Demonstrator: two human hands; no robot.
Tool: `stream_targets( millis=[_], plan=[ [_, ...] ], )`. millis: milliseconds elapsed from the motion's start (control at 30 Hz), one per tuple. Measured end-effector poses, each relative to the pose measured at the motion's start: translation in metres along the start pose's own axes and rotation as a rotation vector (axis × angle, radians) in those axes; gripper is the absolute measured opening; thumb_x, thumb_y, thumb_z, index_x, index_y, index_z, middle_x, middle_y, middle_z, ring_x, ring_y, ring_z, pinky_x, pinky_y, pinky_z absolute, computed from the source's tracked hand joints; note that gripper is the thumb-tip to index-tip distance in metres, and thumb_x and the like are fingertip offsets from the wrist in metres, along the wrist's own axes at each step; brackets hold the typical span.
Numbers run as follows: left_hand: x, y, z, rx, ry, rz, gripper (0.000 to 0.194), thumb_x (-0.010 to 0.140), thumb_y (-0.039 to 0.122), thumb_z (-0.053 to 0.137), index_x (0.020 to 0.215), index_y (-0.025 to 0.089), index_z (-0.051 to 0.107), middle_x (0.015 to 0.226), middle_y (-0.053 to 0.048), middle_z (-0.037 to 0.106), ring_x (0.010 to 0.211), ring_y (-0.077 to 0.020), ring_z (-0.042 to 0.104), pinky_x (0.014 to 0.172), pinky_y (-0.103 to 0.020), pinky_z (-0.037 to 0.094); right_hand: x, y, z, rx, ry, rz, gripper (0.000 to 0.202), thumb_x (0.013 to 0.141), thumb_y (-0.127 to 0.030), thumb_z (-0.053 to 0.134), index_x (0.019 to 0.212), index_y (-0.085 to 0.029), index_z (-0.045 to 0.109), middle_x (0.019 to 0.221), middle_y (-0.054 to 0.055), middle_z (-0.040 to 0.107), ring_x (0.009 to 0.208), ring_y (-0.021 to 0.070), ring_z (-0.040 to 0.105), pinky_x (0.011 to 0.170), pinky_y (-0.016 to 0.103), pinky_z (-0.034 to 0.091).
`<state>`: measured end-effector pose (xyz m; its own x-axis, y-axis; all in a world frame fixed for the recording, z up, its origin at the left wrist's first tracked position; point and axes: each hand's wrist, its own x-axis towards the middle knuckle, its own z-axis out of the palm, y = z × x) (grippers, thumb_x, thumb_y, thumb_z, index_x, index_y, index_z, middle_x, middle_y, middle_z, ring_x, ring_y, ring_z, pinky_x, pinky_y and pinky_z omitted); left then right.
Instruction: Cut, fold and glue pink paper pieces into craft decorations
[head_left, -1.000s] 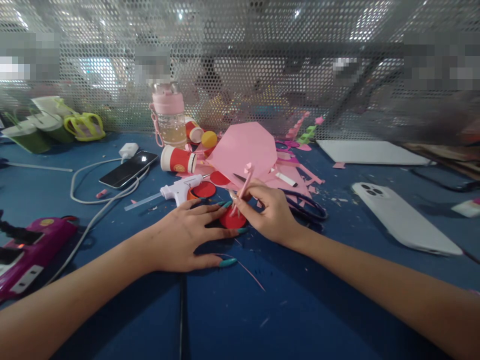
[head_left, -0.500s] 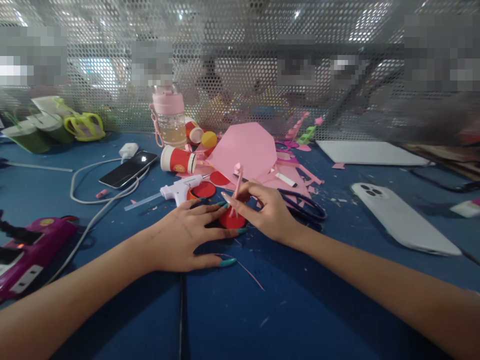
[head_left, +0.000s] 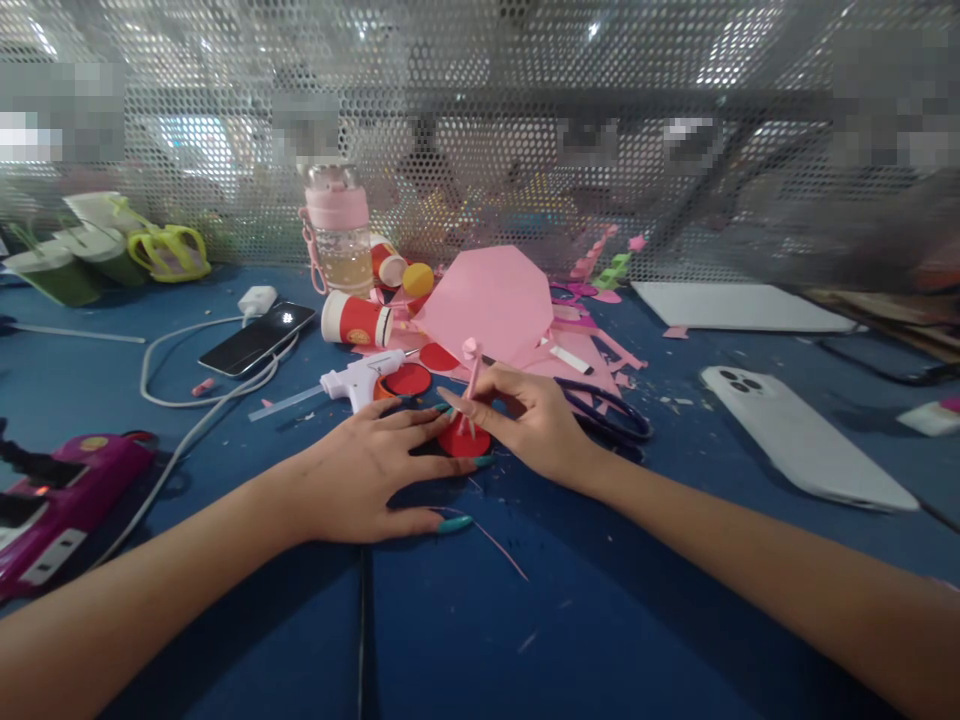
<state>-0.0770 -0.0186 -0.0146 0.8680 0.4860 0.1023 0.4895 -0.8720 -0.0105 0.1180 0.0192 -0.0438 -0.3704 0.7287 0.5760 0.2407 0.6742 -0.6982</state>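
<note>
My left hand (head_left: 375, 470) lies flat on the blue table, fingers spread, with its fingertips against the edge of a red disc (head_left: 465, 442). On that disc stands a thin pink paper piece (head_left: 475, 376) with a small curled top and splayed legs at its base. My right hand (head_left: 536, 420) pinches the pink piece between thumb and fingers, and it leans slightly. Left of the disc lies a white glue gun (head_left: 364, 378) with a clear glue stick in its back. Dark blue scissor handles (head_left: 607, 408) lie beside my right hand.
Pink sheets (head_left: 491, 300) and scraps are heaped behind my hands. A red paper cup (head_left: 356, 320) lies near a pink-lidded bottle (head_left: 337, 230). A black phone (head_left: 257, 340) and cable are left, beyond a purple power strip (head_left: 75, 490). A white phone (head_left: 806, 435) lies right.
The top of the pink piece has dipped and shifted slightly left, with my right fingers following. My left hand has stayed in place.
</note>
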Motion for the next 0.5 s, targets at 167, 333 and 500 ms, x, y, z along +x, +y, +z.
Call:
stream_targets(
  millis=[167,333,500],
  plan=[
    [0.0002,-0.0002,0.0004,0.010,-0.008,0.001,0.046,0.083,0.047,0.040,0.123,0.026,0.047,0.123,-0.013,0.052,0.118,-0.0294,0.044,0.093,-0.049,0.034,-0.0003,0.0001,0.0006,0.036,-0.017,0.023,0.016,0.079,-0.026,0.055,0.065,-0.018,0.053,0.062,-0.001,0.055,0.059,0.0117,0.052,0.061,0.028,0.045],
    [0.0003,0.0002,0.0007,0.019,0.007,0.003,0.045,0.082,0.046,0.041,0.122,0.026,0.047,0.124,-0.013,0.051,0.117,-0.0289,0.044,0.093,-0.048,0.034,0.0005,-0.0023,0.0018,0.010,-0.003,0.053,0.018,0.078,-0.028,0.055,0.063,-0.018,0.052,0.062,-0.001,0.054,0.059,0.0109,0.051,0.059,0.026,0.044],
    [0.0004,0.0001,0.0004,0.012,-0.018,-0.003,0.046,0.083,0.047,0.040,0.123,0.026,0.046,0.125,-0.013,0.050,0.118,-0.0287,0.043,0.094,-0.049,0.033,0.0013,-0.0029,0.0016,-0.034,0.026,0.063,0.014,0.075,-0.030,0.060,0.070,-0.018,0.056,0.067,0.001,0.058,0.059,0.0107,0.052,0.056,0.025,0.042]
  ],
)
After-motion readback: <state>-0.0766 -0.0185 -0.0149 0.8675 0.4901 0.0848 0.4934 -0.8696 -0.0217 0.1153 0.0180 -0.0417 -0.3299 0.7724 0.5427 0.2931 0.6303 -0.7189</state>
